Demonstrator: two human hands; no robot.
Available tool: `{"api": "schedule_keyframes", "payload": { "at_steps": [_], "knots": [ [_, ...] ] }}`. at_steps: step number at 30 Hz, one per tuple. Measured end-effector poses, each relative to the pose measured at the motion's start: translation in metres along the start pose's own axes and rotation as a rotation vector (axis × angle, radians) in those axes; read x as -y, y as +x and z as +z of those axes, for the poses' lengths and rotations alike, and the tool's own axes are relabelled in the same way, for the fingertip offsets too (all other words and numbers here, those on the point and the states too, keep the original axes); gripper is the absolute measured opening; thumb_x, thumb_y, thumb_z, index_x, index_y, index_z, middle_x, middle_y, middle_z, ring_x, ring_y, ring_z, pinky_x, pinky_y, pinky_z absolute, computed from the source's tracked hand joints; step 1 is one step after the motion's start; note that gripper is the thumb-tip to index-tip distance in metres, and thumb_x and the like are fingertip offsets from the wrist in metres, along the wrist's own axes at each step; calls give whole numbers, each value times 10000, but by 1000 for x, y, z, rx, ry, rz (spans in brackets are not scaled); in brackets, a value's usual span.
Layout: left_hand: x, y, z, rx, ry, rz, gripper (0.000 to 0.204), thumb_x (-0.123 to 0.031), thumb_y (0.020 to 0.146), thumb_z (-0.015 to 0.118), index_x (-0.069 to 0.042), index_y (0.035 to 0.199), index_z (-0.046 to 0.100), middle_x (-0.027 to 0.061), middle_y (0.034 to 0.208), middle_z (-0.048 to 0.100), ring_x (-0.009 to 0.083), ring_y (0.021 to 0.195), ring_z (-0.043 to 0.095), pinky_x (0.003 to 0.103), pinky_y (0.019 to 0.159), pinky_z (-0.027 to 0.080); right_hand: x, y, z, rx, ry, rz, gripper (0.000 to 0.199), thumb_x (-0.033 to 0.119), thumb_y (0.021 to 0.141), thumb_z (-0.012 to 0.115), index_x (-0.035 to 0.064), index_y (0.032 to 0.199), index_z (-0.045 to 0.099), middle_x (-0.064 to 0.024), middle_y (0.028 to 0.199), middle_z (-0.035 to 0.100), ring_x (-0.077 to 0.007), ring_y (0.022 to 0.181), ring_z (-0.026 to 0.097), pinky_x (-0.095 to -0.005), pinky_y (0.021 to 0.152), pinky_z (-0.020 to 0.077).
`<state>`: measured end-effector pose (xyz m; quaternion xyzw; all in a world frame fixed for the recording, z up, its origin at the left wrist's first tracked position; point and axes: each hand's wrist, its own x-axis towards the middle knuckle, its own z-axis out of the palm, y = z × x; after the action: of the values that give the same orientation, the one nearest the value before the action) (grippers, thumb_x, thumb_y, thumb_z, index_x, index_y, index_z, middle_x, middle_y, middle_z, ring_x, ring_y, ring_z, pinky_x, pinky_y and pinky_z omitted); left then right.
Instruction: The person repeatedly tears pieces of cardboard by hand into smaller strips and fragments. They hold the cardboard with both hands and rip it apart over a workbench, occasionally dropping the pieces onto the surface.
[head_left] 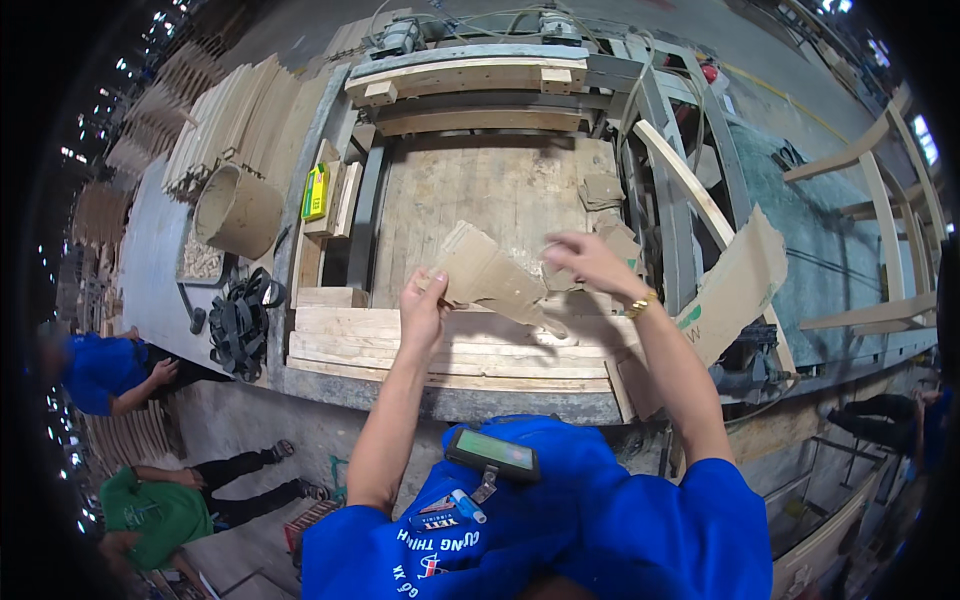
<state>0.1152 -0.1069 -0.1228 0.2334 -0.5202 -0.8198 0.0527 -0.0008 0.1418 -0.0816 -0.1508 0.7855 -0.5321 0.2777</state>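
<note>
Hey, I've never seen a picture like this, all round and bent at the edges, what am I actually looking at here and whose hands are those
This is one picture from a wide fisheye camera worn on a person's head, looking down, so straight edges curve near the rim. The two bare arms coming up from the bottom belong to the wearer, who has a blue shirt. The left hand and the right hand together hold a torn piece of cardboard above a wooden work surface made of planks. A larger cardboard sheet leans at the right. To the left sit a round wooden drum, stacked thin wood sheets, a yellow-green box and a bundle of black straps. Two other people are at the lower left.
</note>
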Motion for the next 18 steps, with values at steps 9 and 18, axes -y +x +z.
{"api": "schedule_keyframes", "payload": {
  "at_steps": [9, 18],
  "knots": [
    [-66, -13, 36, 419, 1199, 632, 361, -237, 789, 666, -1, 1047, 575, 111, 878, 642, 244, 856, 603, 363, 752, 450, 19, 12, 35, 718, -67, -54, 335, 282, 859, 560, 7, 670, 588, -32, 516, 525, -112, 464, 504, -274, 438, 410],
    [-40, -6, 49, 946, 903, -274, 175, -152, 843, 606, -41, 709, 621, -24, 571, 526, 68, 512, 477, 247, 458, 366, 13, -62, 53, 492, -575, -484, 308, 270, 870, 507, 16, 734, 614, -192, 691, 613, -367, 631, 587, -421, 602, 471]
  ]
}}
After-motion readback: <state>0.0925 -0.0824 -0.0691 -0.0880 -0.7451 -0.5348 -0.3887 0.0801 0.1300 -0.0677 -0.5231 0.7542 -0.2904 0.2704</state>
